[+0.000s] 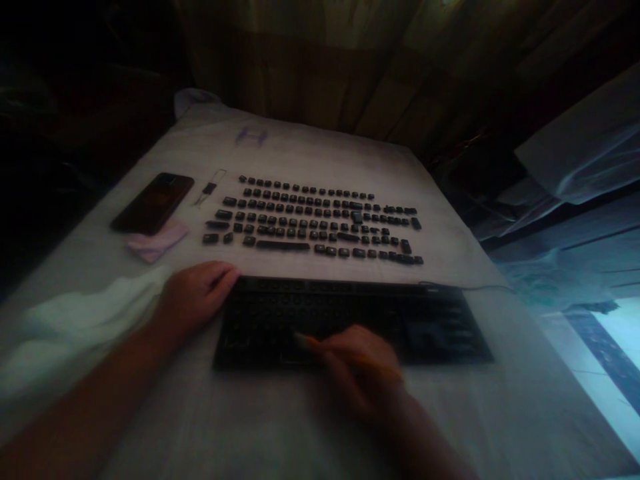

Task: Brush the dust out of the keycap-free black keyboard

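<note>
A black keyboard base (pixel 370 317) with its keycaps off lies flat on the cloth-covered table. My right hand (pixel 363 360) is closed around a small brush (pixel 313 344) with an orange handle; its pale bristle tip is over the lower middle of the keyboard. At the keyboard's upper left corner, my left hand (pixel 197 293) is closed, its fingertips against the edge. Beyond the keyboard, loose black keycaps (pixel 300 212) are laid out in rows in keyboard order, with the long spacebar (pixel 283 245) in the nearest row. Motion blurs the right hand slightly.
On the left, a dark phone (pixel 154 203) rests partly on a pink cloth (pixel 157 241). A thin wire tool (pixel 211 189) lies beside it. White fabric (pixel 95 320) is bunched near my left forearm. The keyboard's cable (pixel 487 289) runs off to the right.
</note>
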Available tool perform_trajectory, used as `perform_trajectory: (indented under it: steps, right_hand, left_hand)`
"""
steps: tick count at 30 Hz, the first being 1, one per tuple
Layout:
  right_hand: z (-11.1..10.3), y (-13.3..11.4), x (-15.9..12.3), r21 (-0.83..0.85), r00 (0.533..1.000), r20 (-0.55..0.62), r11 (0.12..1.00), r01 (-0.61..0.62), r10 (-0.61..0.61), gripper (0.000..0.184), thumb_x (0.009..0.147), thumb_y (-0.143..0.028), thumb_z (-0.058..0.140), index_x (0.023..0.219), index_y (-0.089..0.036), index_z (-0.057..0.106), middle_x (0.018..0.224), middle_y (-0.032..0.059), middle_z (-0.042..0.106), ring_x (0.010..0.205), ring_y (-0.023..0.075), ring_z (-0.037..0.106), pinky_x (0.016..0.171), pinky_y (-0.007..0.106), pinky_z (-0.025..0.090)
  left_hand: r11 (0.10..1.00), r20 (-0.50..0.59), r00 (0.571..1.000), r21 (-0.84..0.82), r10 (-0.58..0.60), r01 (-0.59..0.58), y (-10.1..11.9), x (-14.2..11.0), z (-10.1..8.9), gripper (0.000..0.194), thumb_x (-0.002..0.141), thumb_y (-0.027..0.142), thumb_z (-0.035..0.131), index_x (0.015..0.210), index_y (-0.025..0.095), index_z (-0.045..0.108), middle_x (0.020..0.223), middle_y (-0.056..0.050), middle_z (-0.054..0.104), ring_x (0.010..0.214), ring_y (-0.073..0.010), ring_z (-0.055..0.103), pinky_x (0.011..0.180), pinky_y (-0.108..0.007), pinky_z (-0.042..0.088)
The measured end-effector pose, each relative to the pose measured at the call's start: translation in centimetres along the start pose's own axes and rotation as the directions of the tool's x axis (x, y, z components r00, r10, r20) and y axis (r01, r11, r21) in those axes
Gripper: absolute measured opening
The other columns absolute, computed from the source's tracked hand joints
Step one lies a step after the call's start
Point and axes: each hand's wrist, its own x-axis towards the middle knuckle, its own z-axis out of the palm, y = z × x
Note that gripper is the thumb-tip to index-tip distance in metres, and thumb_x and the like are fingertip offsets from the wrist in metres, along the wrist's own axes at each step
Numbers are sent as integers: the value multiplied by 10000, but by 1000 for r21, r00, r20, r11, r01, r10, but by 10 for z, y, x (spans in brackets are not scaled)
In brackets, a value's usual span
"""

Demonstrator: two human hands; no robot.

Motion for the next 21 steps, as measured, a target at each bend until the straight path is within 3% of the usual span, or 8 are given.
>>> perform_trajectory:
  steps: [11,18,21]
  right_hand:
    - [-4,-3,3,5,1000,-16,1000,13,-13,171,960,-119,506,907,-208,643,691,2,714,537,136,651,538,254,526]
    - [-4,-2,3,-32,996,-82,999,22,-25,170,978,-144,495,882,-206,621,642,-1,690,484,140,610,469,267,457]
    - [-3,-1,4,-47,997,-58,998,46,-49,164,962,-114,510,882,-197,627,648,0,700,489,136,611,476,264,454]
  left_hand:
    - [1000,-12,1000,-20,16,-16,-3,0,2,424,910,528,410,852,242,718,873,-31,778,797,-219,709,755,-325,507]
    - [1000,6,1000,-5,21,-21,-1,0,-1,434,919,515,401,841,230,718,870,-37,775,797,-219,710,753,-333,506]
    - [1000,6,1000,-15,19,-19,0,0,0,446,920,521,396,834,222,715,861,-39,769,788,-221,708,746,-334,504]
